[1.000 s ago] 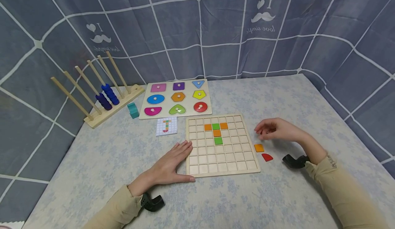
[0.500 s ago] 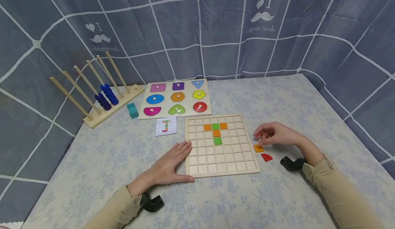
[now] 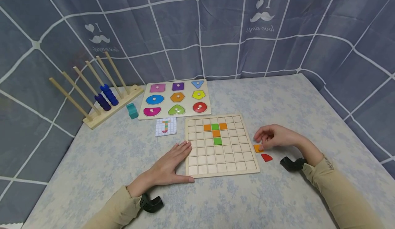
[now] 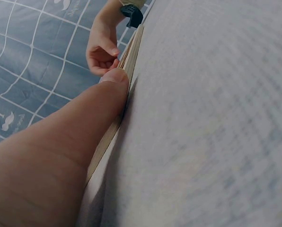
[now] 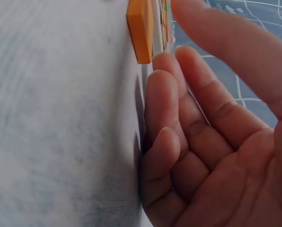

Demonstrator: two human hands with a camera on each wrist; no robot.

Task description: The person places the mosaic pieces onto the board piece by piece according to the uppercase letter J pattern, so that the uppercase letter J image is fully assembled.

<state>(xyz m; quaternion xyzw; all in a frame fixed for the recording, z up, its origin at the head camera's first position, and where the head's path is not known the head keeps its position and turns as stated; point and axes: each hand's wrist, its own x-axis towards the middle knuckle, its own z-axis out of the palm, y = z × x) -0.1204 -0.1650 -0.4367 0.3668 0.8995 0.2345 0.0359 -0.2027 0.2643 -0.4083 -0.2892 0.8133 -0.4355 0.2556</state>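
In the head view a wooden grid board [image 3: 203,158] holds several orange and green square tiles in a T shape. My left hand [image 3: 165,165] lies flat with spread fingers at the board's left edge, its thumb at the near left corner. My right hand [image 3: 276,136] is at the board's right side, fingers loosely bent. Its thumb is over a loose orange tile [image 3: 257,148], covering part of it. In the right wrist view the orange tile [image 5: 140,33] lies near the thumb, with no finger closed round it. A red quarter-circle tile [image 3: 266,157] lies just nearer.
A pattern card [image 3: 158,129] lies left of the board. Behind are a shape puzzle [image 3: 188,110] with knobbed pieces and a wooden peg stand [image 3: 121,104] with blue beads. A teal block [image 3: 132,111] sits between them. A checked curtain surrounds the table.
My right hand has come down and slightly nearer, and its thumb has moved over the orange tile. My left hand stays at the board.
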